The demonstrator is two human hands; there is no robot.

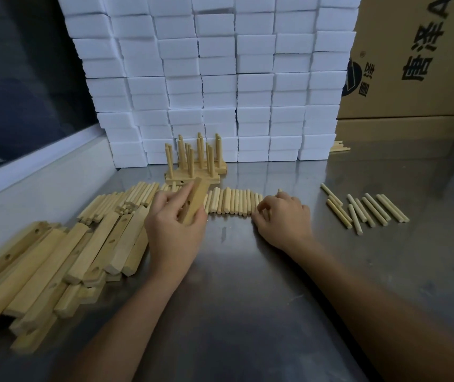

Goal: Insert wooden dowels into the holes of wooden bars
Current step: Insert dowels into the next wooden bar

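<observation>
My left hand (176,224) grips a short wooden bar (197,201) with a hole in its side, lifted and tilted above the metal table (248,285). Just right of it, my right hand (282,219) lies at the right end of a row of dowels (231,204), fingers curled over a dowel there. A pile of drilled bars (55,260) lies at the left. Finished bars with upright dowels (195,161) stand behind the row.
More loose dowels (369,208) lie at the right. A heap of dowels (126,201) sits left of the row. Stacked white foam blocks (220,78) form a wall at the back, with cardboard boxes (413,64) beside them.
</observation>
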